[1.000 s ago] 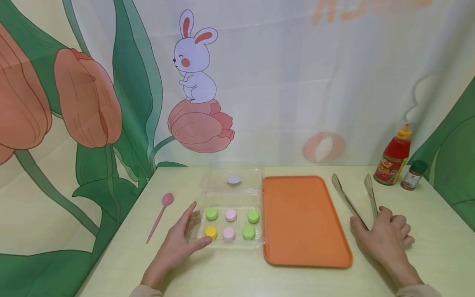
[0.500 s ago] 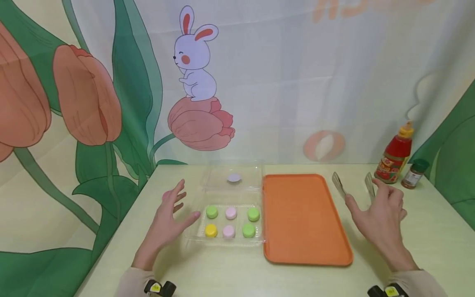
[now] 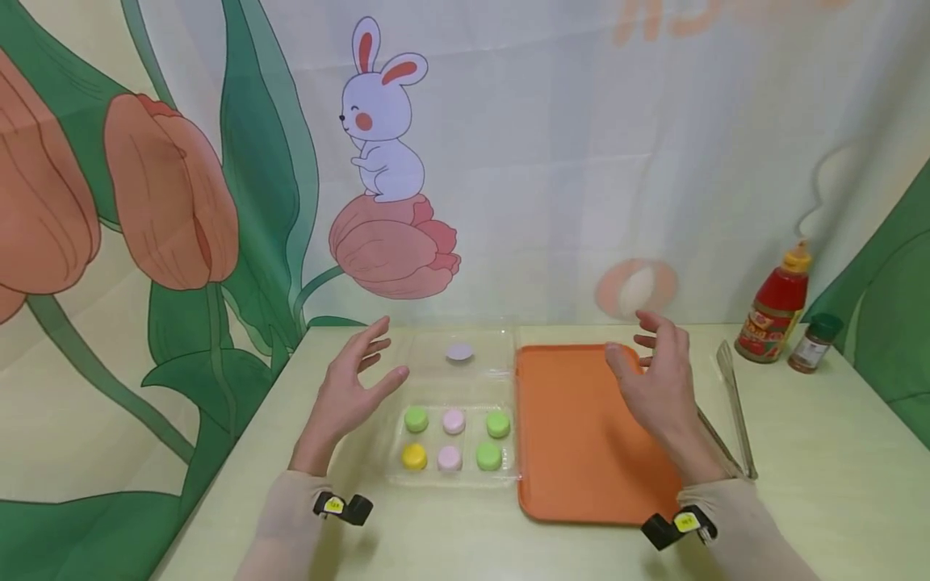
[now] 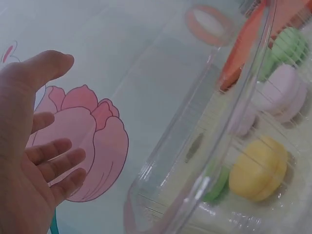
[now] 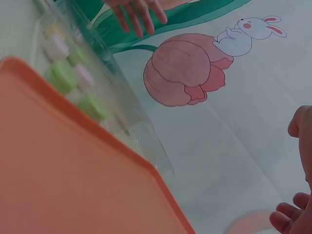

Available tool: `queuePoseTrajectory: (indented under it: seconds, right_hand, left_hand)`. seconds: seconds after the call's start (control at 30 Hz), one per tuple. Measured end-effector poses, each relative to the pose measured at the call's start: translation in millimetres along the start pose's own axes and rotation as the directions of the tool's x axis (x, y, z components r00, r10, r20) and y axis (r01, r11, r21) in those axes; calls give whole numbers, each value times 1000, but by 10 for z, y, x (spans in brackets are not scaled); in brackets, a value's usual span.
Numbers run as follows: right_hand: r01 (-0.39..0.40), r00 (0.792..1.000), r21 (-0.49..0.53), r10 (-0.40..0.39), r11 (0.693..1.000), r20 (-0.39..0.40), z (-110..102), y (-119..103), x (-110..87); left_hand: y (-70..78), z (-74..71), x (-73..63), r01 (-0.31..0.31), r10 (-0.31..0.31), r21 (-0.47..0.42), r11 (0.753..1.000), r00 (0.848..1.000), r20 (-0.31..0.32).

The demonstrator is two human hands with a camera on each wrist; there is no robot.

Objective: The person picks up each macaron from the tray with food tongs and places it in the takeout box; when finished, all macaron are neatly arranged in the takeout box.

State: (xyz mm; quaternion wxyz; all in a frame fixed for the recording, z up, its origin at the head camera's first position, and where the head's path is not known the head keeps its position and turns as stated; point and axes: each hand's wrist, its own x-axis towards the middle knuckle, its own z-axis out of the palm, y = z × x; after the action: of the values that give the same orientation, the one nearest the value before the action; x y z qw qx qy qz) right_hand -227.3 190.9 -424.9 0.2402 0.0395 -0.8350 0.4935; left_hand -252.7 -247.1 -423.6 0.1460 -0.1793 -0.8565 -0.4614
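Note:
A clear plastic box (image 3: 392, 476) lies with its lid (image 3: 421, 347) folded back; green, pink and yellow macarons (image 3: 414, 457) sit inside in two rows. My left hand (image 3: 352, 387) hovers just left of the box, fingers spread and loosely bent, holding nothing. In the left wrist view its palm faces the camera beside the box wall. Over the upper right of an orange tray (image 3: 563, 436), my right hand (image 3: 657, 387) is raised with thumb and fingers apart. The metal tongs (image 3: 739, 411) lie right of the tray, partly covered by the right forearm.
A red sauce bottle (image 3: 773, 311) with a yellow cap and a small green-lidded jar (image 3: 812, 345) stand at the back right. Behind the table hangs a printed curtain (image 3: 545, 161). A small white disc (image 3: 459, 352) shows at the lid.
My right hand has let go of the tongs, which now lie on the table, and has moved left over the tray. My left hand has lifted from the box's left side. The pink spoon has become hidden.

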Motion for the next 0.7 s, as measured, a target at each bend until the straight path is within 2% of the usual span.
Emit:
queuePoseTrajectory:
  seconds: [0.17, 0.4, 0.6, 0.7]
  right_hand:
    - [-68, 991, 105, 55, 992, 118, 249, -48, 38]
    - [-108, 968, 245, 46, 963, 245, 618, -41, 112]
    - [-160, 937, 229, 75, 960, 340, 848, 12, 85]
    - [-192, 918, 209, 101, 959, 383, 933, 87, 65]
  left_hand:
    - [-118, 4, -13, 40, -40, -3, 999, 999, -4]
    - [-347, -16, -26, 141, -140, -42, 989, 990, 25]
    - [-509, 8, -43, 237, -234, -42, 971, 970, 71]
    - [-579, 20, -50, 263, -260, -29, 964, 962, 86]
